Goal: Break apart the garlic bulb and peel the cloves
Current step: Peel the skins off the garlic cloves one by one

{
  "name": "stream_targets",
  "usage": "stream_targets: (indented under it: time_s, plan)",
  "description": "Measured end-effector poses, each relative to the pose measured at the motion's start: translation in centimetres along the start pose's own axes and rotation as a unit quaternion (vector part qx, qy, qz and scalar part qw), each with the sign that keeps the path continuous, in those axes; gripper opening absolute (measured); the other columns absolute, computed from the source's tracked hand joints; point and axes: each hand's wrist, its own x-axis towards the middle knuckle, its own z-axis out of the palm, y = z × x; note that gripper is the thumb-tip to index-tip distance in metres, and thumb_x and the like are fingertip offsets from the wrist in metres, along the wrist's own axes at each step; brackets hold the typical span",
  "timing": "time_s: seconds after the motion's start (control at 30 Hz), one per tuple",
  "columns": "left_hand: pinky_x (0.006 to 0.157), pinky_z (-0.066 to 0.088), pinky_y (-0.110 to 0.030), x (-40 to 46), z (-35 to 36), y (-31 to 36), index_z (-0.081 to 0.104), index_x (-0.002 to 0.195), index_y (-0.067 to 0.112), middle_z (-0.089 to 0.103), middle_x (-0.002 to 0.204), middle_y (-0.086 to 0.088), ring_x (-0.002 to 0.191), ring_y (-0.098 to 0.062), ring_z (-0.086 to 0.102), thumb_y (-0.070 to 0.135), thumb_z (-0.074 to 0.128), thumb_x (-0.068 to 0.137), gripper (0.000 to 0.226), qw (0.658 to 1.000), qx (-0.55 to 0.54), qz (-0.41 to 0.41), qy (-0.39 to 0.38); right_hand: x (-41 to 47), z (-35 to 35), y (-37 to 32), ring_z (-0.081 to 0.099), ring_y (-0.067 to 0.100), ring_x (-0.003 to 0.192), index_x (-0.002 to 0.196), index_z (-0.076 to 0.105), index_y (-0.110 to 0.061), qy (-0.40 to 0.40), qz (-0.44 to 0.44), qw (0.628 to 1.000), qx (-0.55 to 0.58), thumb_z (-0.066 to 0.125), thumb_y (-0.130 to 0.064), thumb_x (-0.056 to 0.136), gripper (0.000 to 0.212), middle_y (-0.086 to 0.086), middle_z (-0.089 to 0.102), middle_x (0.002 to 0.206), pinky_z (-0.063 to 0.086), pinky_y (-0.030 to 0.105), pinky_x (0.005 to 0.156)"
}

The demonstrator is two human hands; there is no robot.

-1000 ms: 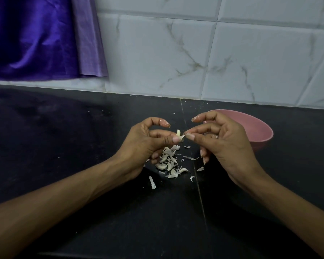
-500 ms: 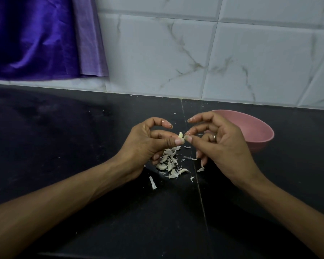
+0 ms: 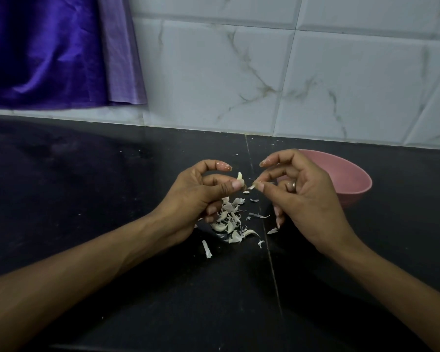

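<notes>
My left hand (image 3: 198, 196) pinches a small pale garlic clove (image 3: 240, 177) between thumb and fingers, its tip poking up. My right hand (image 3: 302, 199), just to the right, pinches a thin strip of garlic skin (image 3: 251, 187) between thumb and forefinger, a short gap from the clove. Both hands hover above a heap of white garlic peels (image 3: 230, 219) on the black counter. A ring sits on a finger of my right hand.
A pink bowl (image 3: 351, 179) stands behind my right hand; its contents are hidden. The black counter (image 3: 87, 199) runs back to a white marble-tiled wall (image 3: 264, 72). Purple cloth (image 3: 48, 52) hangs at the upper left. A stray peel (image 3: 206, 248) lies apart from the heap.
My right hand has pulled slightly right, away from the clove, with a strip of skin pinched in it. The left hand has held still.
</notes>
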Motion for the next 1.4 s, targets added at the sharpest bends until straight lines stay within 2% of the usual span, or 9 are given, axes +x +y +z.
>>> stream_targets:
  time_s: [0.17,0.43,0.53,0.67,0.87,1.03,1.17,1.3,1.4]
  plan:
    - [0.035,0.03,-0.017,-0.1,0.1,0.0,0.048,0.116,0.009,0.072,0.09,-0.008,0.036,-0.007,0.033,0.014,0.071,0.075,0.047,1.0,-0.006,-0.006,-0.017,0.1,-0.2,-0.1,0.062,0.016,0.055,0.099,0.066,-0.022,0.001,-0.012,1.0,-0.017,0.065,0.002,0.089,0.026,-0.003,0.07,0.092,0.05,0.027,0.042]
    - [0.035,0.031,-0.018,-0.1,0.0,0.0,0.046,0.118,0.01,0.073,0.094,-0.01,0.037,-0.008,0.034,0.016,0.068,0.079,0.045,0.999,-0.001,0.003,-0.045,0.0,-0.2,-0.2,0.052,0.01,0.044,0.094,0.071,-0.018,0.004,-0.006,1.0,-0.025,0.068,-0.017,0.09,0.005,-0.009,0.061,0.059,0.048,0.028,0.042]
    - [0.035,0.032,-0.018,-0.1,0.0,-0.1,0.045,0.118,0.01,0.073,0.093,-0.012,0.036,-0.008,0.034,0.015,0.069,0.078,0.047,0.999,0.008,0.004,-0.051,0.0,0.0,-0.4,0.055,0.012,0.049,0.099,0.072,-0.015,-0.016,0.017,1.0,0.001,0.067,-0.019,0.089,0.011,-0.005,0.065,0.065,0.048,0.026,0.042]
    - [0.034,0.031,-0.018,-0.2,0.2,-0.1,0.044,0.117,0.01,0.074,0.088,-0.013,0.035,-0.008,0.033,0.015,0.073,0.072,0.054,0.998,0.022,-0.002,-0.056,0.1,0.2,-0.3,0.056,0.013,0.053,0.102,0.069,-0.011,-0.044,0.048,0.997,0.041,0.069,-0.006,0.086,0.016,-0.001,0.07,0.076,0.048,0.024,0.042]
    - [0.033,0.032,-0.019,-0.4,0.1,0.3,0.043,0.113,0.013,0.074,0.093,-0.02,0.033,-0.007,0.033,0.012,0.076,0.071,0.053,0.996,0.053,0.014,-0.066,0.1,0.4,-0.5,0.04,0.008,0.04,0.088,0.057,-0.012,-0.032,0.103,0.984,0.138,0.072,-0.005,0.076,0.02,0.007,0.064,0.077,0.041,0.023,0.036]
    - [0.034,0.035,-0.02,-0.5,0.3,0.3,0.043,0.109,0.012,0.074,0.083,-0.017,0.037,-0.01,0.044,0.01,0.079,0.067,0.056,0.993,0.088,0.055,-0.054,-0.1,0.5,-0.7,0.035,0.007,0.039,0.087,0.047,-0.012,-0.036,0.132,0.976,0.167,0.068,0.004,0.083,0.027,0.002,0.064,0.076,0.037,0.023,0.035]
    - [0.042,0.045,-0.026,-0.5,0.3,0.4,0.042,0.107,0.013,0.073,0.077,-0.015,0.045,-0.012,0.055,0.01,0.079,0.064,0.057,0.99,0.1,0.082,-0.062,-0.1,0.7,-0.7,0.032,0.007,0.038,0.087,0.043,-0.013,-0.034,0.129,0.976,0.175,0.068,0.005,0.083,0.031,0.004,0.064,0.078,0.035,0.021,0.034]
    - [0.051,0.051,-0.027,-0.5,0.2,0.2,0.041,0.106,0.013,0.071,0.077,-0.017,0.054,-0.017,0.057,0.002,0.079,0.069,0.054,0.985,0.121,0.103,-0.065,-0.1,0.8,-0.6,0.032,0.008,0.038,0.087,0.042,-0.013,-0.031,0.129,0.975,0.175,0.068,0.005,0.084,0.032,0.003,0.064,0.078,0.035,0.021,0.035]
    - [0.054,0.053,-0.027,-0.3,0.1,0.1,0.042,0.105,0.014,0.07,0.073,-0.011,0.054,-0.013,0.056,-0.005,0.078,0.072,0.053,0.983,0.13,0.113,-0.066,-0.2,0.8,-0.6,0.034,0.008,0.038,0.087,0.043,-0.013,-0.034,0.132,0.975,0.174,0.068,0.003,0.084,0.03,0.002,0.065,0.079,0.036,0.022,0.035]
